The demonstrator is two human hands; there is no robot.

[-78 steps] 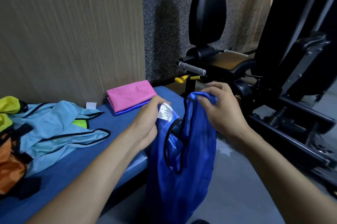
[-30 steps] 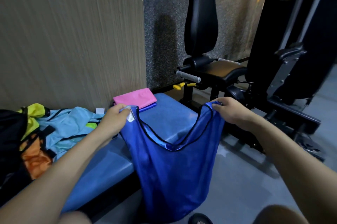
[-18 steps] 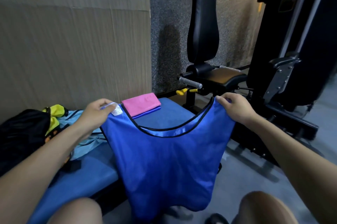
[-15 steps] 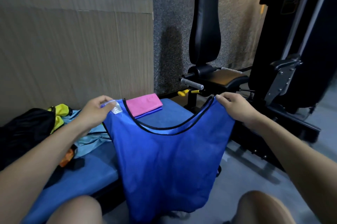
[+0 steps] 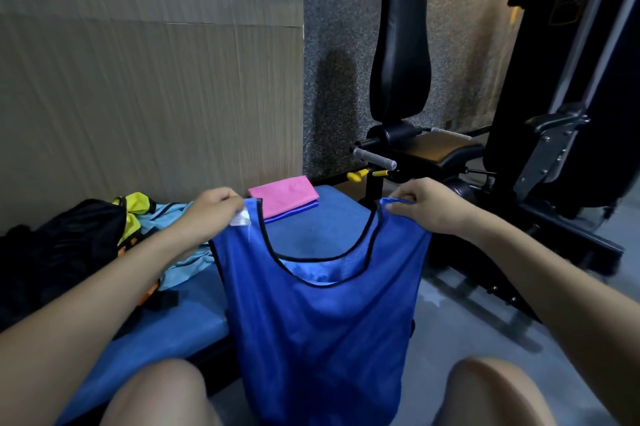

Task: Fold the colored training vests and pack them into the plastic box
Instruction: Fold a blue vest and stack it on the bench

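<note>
Lighting: dim indoor, cool cast. Shadow: backrest [image 5: 401, 34] throws a soft dark patch on the speckled wall [image 5: 341, 55]. Glare: faint sheen on vest [image 5: 322, 314] neckline. Distortion: wide-angle bending at frame edges. Blur: slight softness on wood panel [image 5: 149, 96], forearms.

— What colour is the vest [image 5: 322, 314] you're holding?
— Royal blue, black trim, white tag [image 5: 240, 219].
— And on your blue bench [image 5: 311, 231]?
— A pink folded vest [image 5: 283, 195]; light-blue [image 5: 180, 217] and yellow [image 5: 136, 202] ones.
</note>
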